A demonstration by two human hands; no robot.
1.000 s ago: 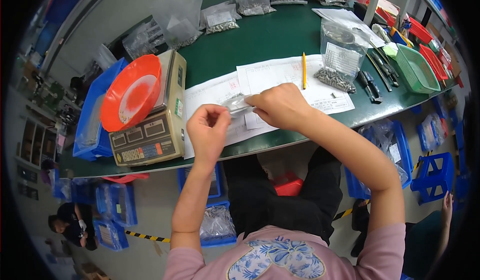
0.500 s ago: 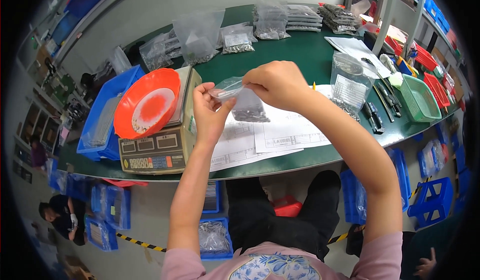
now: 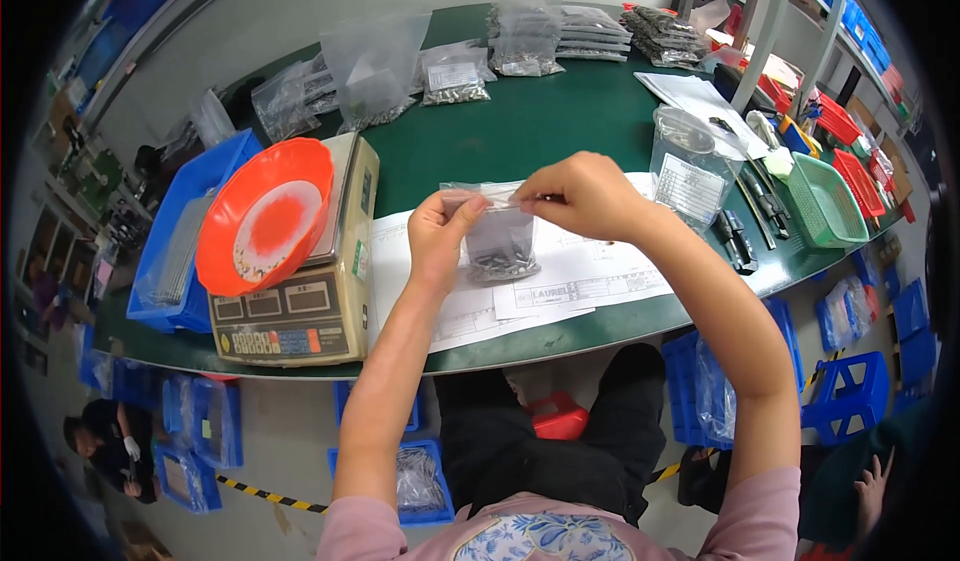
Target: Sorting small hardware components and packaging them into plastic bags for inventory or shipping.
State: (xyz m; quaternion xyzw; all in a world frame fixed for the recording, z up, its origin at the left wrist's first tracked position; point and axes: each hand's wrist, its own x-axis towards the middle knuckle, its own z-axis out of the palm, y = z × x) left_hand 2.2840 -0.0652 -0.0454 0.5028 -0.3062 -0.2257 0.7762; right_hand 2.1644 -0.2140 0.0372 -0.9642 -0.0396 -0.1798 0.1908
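Observation:
Between my hands hangs a clear plastic bag (image 3: 500, 246) with small dark metal parts gathered at its bottom. My left hand (image 3: 440, 236) pinches the bag's upper left edge between thumb and fingers. At the upper right edge, my right hand (image 3: 580, 196) grips it with bent fingers. The bag is upright, over printed drawing sheets (image 3: 600, 291) on the green table (image 3: 480, 141). To the left of my left hand stands a beige weighing scale (image 3: 345, 291), with an orange-red bowl (image 3: 215, 251) resting on it.
A blue tray (image 3: 150, 301) sits left of the scale. Filled bags (image 3: 455, 76) line the table's far side. To the right are a clear plastic tub (image 3: 690, 151), black-handled tools (image 3: 735, 241) and a green basket (image 3: 825, 201). Blue crates (image 3: 425, 506) stand on the floor below.
Both hands have come lower and nearer with the bag. Its top, earlier spread and tilted, is now drawn straight between my hands. The whole view has shifted slightly.

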